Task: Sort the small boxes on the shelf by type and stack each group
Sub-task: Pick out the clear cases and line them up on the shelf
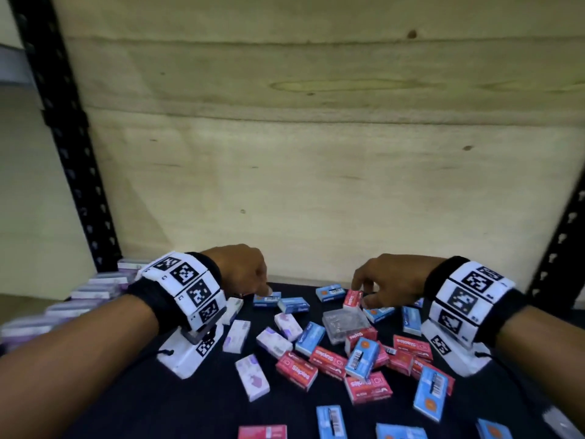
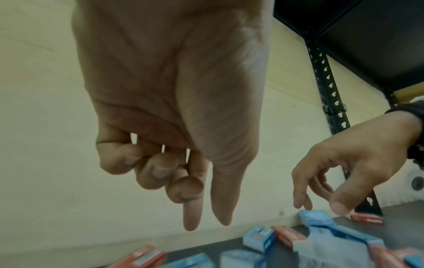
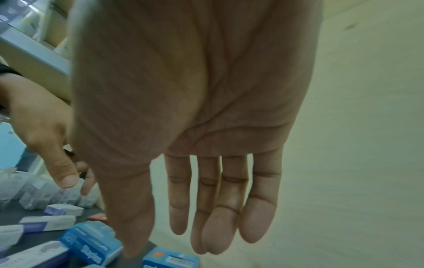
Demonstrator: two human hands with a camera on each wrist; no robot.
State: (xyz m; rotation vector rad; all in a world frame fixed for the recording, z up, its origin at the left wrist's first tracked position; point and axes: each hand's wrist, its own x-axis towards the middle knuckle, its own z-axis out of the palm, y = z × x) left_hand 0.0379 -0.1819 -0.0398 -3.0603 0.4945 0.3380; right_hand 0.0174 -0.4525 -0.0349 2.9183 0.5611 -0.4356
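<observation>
Nearest, the left forearm crosses the black shelf mat (image 1: 190, 407), past the white-and-purple cardboard boxes (image 1: 91, 291) already lined up at the left edge, probably a sorted group. The left hand (image 1: 243, 270) points forefinger (image 2: 192, 217) and thumb, a little apart, down at a small blue cardboard box (image 1: 267, 298), holding nothing, its other fingers curled. The right hand (image 1: 389, 280) hovers, empty, fingers (image 3: 206, 199) straight, beside a tilted red staples box (image 1: 353, 298) in the unsorted jumble.
</observation>
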